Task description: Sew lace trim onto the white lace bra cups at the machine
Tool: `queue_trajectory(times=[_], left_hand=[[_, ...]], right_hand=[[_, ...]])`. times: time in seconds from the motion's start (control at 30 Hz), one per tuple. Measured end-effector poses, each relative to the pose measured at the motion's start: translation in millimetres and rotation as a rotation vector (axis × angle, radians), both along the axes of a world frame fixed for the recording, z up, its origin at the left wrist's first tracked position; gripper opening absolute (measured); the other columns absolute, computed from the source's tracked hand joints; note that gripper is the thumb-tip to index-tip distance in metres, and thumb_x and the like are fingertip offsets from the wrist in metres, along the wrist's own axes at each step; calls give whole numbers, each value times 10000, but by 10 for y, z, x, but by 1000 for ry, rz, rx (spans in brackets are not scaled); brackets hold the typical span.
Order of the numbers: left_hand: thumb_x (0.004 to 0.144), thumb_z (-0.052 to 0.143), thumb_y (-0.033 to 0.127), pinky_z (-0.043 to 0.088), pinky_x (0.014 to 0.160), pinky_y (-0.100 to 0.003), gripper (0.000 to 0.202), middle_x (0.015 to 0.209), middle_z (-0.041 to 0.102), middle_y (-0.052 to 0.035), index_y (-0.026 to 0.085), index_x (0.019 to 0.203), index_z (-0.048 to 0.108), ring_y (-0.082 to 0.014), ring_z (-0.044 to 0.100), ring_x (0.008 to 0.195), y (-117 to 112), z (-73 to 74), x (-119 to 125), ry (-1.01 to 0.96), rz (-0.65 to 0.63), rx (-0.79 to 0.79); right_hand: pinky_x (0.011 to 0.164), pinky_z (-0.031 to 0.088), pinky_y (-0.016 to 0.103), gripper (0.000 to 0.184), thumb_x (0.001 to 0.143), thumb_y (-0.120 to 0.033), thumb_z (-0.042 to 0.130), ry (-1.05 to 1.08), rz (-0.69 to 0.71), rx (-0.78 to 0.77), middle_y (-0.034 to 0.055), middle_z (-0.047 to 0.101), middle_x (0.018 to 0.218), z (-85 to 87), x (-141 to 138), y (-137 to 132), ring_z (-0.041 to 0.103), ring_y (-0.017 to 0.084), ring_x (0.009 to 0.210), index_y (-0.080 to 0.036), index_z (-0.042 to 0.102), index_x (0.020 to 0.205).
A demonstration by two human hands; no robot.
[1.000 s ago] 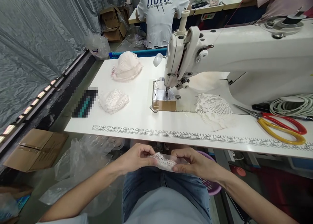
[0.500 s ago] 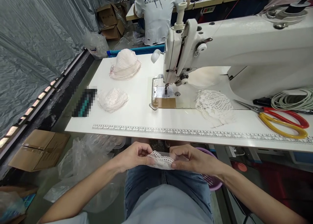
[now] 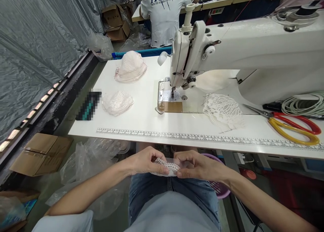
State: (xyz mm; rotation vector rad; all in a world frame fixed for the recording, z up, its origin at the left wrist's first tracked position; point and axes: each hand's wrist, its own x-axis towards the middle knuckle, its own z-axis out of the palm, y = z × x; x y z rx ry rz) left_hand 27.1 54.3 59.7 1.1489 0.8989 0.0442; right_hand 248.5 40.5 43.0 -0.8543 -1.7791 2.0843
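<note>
Over my lap, in front of the table edge, a small piece of white lace fabric [image 3: 169,168] with a scalloped, holed border is stretched between my hands. My left hand [image 3: 149,162] pinches its left part between thumb and fingers. At the other end, my right hand [image 3: 193,164] grips the fabric in the same way. Part of the piece is hidden behind my fingers. Above them on the white table [image 3: 146,122] stands a sewing machine [image 3: 227,46]. White lace fabric [image 3: 224,110] lies to the right of its needle.
Left on the table are a lace piece [image 3: 117,104] and a pale pink cap-shaped piece [image 3: 131,66]. Red-and-yellow scissors [image 3: 291,125] rest at the right. A purple basket [image 3: 222,189] stands below, a cardboard box [image 3: 42,154] at left. Another person [image 3: 164,19] sits beyond the table.
My left hand has moved right along the lace fabric, closer to my right hand, so less of the border shows. My right hand has barely moved.
</note>
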Motion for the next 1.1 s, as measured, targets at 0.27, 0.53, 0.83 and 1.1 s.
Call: queue_trajectory(times=[0.27, 0.53, 0.83, 1.1], left_hand=[[631, 754, 332, 326, 579, -203, 233, 703, 514, 17, 131, 719, 678, -92, 422, 646, 8, 33, -54, 37, -21, 76], [621, 750, 428, 215, 499, -216, 339, 580, 394, 58, 136, 643, 579, -67, 300, 551, 116, 127, 29, 55, -176, 171], [652, 734, 409, 238, 486, -202, 314, 575, 383, 60, 131, 734, 614, -61, 315, 535, 146, 261, 68, 52, -109, 40], [656, 749, 353, 360, 557, -193, 254, 710, 604, 1, 134, 761, 674, -91, 482, 625, 195, 430, -140, 137, -126, 143]], right_hand=[[564, 304, 219, 240, 813, -367, 612, 15, -10, 16, -27, 468, 699, -31, -48, 25, 402, 88, 629, -138, 582, 748], [508, 253, 213, 242, 795, -363, 616, -69, 13, 1, -49, 402, 637, 88, -100, 58, 342, 76, 575, -141, 547, 724], [540, 318, 204, 160, 797, -302, 612, -44, 22, 48, -35, 481, 686, 152, 7, 119, 410, 83, 608, -150, 567, 775], [625, 398, 220, 185, 800, -331, 608, -28, 42, 99, -3, 543, 751, 181, 47, 162, 509, 117, 693, -148, 593, 777]])
